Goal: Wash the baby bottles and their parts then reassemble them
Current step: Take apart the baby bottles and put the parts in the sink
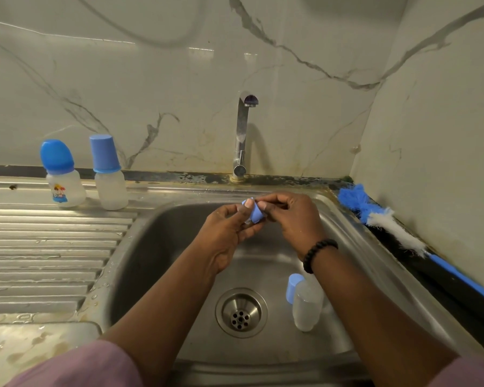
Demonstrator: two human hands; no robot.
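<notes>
Holding: both hands meet above the sink basin, sharing one small blue bottle part (254,212), seemingly a screw collar with a clear teat in it, though fingers cover much of it
Left hand (229,233): fingers curled round the blue part from the left and below, thumb across its front
Right hand (291,216): fingertips pinch the top edge of the same part; a black bead bracelet (319,254) circles the wrist
Sink (162,247): stainless steel basin, round drain (241,312) at the bottom
Bottle in basin: a clear baby bottle (305,305) lies by the drain's right side with a blue cap (292,287) against it; the right forearm hides part of both
Drainboard (48,247): ribbed, wet, left of the basin
Bottles on drainboard: two capped bottles stand upright at its back edge, a printed one with a domed blue cap (63,174) and, just to its right, a plain one with a straight blue cap (108,173)
Tap (242,135): chrome, behind the basin, above the hands
Bottle brush (386,219): blue and white bristles, blue handle, lying along the right rim by the wall
Sleeves (90,367): pink, at the lower corners
</notes>
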